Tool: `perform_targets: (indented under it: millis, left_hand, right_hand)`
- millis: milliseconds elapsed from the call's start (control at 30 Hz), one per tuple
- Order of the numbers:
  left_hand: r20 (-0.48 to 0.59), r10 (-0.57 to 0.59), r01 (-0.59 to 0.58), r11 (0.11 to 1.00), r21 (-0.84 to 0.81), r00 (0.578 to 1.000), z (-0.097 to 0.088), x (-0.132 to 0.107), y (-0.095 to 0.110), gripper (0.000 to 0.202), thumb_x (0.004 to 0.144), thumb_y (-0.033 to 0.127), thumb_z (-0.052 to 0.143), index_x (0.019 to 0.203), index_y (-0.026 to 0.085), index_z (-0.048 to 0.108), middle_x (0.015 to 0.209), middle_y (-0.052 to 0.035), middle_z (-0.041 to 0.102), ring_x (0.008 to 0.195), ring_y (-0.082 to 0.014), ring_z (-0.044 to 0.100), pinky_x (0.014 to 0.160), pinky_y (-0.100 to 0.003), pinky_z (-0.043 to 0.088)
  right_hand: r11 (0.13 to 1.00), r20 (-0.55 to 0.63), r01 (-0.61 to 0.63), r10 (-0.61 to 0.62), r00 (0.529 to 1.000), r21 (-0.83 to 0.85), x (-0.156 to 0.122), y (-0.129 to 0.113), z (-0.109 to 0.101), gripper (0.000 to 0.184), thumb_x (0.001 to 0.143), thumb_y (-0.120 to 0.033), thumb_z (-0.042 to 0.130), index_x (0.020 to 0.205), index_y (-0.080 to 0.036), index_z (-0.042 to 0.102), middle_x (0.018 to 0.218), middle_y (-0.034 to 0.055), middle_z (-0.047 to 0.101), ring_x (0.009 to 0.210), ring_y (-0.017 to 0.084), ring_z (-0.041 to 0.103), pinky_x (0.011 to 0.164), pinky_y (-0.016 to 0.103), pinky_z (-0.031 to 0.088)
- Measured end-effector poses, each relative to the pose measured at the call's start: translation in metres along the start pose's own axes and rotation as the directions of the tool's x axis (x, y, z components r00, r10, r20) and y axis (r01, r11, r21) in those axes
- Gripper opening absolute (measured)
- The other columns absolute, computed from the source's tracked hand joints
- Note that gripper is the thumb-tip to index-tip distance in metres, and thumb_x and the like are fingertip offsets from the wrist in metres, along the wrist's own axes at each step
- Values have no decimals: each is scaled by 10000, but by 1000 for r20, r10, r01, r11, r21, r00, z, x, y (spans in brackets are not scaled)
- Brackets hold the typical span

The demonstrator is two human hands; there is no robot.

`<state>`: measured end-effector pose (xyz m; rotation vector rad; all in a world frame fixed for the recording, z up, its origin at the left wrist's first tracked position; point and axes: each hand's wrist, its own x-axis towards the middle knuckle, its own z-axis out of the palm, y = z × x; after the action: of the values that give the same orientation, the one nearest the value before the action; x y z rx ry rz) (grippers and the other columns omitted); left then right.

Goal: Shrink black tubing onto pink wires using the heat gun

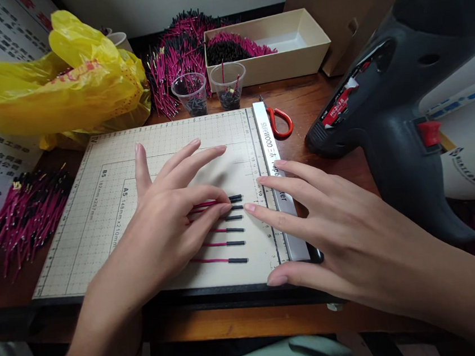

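Note:
Several short magenta wires (218, 260) with black sleeves on their right ends lie in a row on the gridded paper cutter board (68, 229). My left hand (181, 206) pinches one wire between thumb and index finger, near its black sleeve (236, 207); the other fingers are raised. My right hand (321, 214) is spread over the board's right edge and the cutter's white rail (268, 141). Its middle fingertip is close to the black end of the pinched wire, and nothing is in this hand. The left ends of some wires are hidden behind my left hand.
Two clear cups (228, 88) with small black pieces stand behind the board. Behind them are a wire heap (177, 48) and a cream box (285, 68). A yellow bag (96, 91) and another wire bundle (33, 211) lie left; red-handled scissors (282, 131) and a heat gun (382, 100) are right.

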<state>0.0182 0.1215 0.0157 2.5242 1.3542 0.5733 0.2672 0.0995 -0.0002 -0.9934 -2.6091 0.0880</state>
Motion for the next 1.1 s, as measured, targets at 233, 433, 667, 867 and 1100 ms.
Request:
perform_targets:
  millis: [233, 433, 667, 867, 1100]
  left_hand:
    - [2, -4, 4, 1000, -4, 1000, 0, 0, 0, 255, 993, 260, 540, 844, 264, 746, 1479, -2, 598, 1469, -339, 437, 1208, -734, -114]
    - [1, -9, 9, 1000, -16, 1000, 1, -1, 0, 247, 990, 256, 546, 842, 261, 745, 1477, -5, 601, 1467, -331, 441, 1207, -731, -118]
    - [2, -10, 10, 1000, -18, 1000, 2, 0, 0, 245, 986, 245, 551, 838, 263, 745, 1476, -2, 601, 1469, -338, 438, 1198, -748, -117]
    - [5, -16, 16, 999, -34, 1000, 1, -1, 0, 241, 982, 250, 552, 840, 270, 745, 1475, -2, 600, 1474, -346, 432, 1183, -767, -120]
    - [-1, -3, 3, 999, -33, 1000, 0, -1, 0, 254, 995, 268, 527, 839, 267, 728, 1462, -9, 611, 1461, -344, 451, 1175, -784, -106]
  right_hand:
    - [1000, 2, 9, -9, 1000, -9, -1, 0, -1, 593, 988, -633, 415, 1374, -220, 592, 1456, 114, 543, 1419, 357, 457, 1043, 561, 532]
    - [1000, 6, 16, -16, 1000, -13, 0, 1, -1, 608, 982, -644, 418, 1374, -214, 593, 1456, 120, 543, 1418, 369, 458, 1035, 576, 535]
    - [1000, -2, 6, -6, 1000, -14, -2, 0, 0, 613, 990, -648, 388, 1388, -224, 582, 1470, 109, 532, 1432, 354, 445, 1044, 566, 534]
    - [1000, -8, 16, -16, 1000, -9, 0, 0, -1, 588, 990, -615, 424, 1366, -201, 606, 1442, 129, 558, 1406, 379, 478, 1010, 590, 553]
    - [999, -5, 36, -36, 999, -5, 2, 1, -4, 562, 987, -592, 457, 1331, -188, 641, 1390, 138, 602, 1373, 392, 515, 964, 578, 581]
